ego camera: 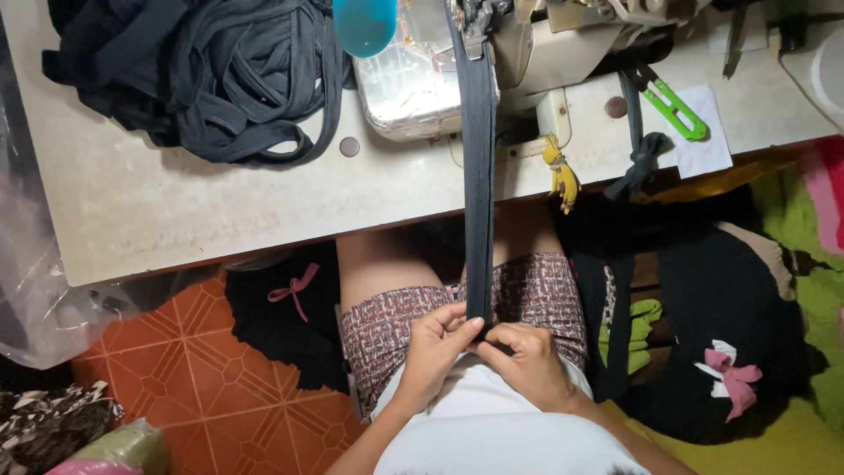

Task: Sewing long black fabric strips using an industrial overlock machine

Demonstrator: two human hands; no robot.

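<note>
White top, red-patterned tweed shorts, bare forearms, no sleeves or rings.

1. Strip (479, 176): dark grey-black fabric band, long, narrow and flat, of even width. Pulled taut and nearly straight, it runs from the sewing machine (527, 44) at 12 o'clock down over the table (220, 211) edge to the lap at 6 o'clock. The upper end sits under the machine's metal parts; the lower end is pinched between the fingers of both hands, the left hand (437, 347) at its 7 o'clock and the right hand (527, 361) at its 5 o'clock.
</note>
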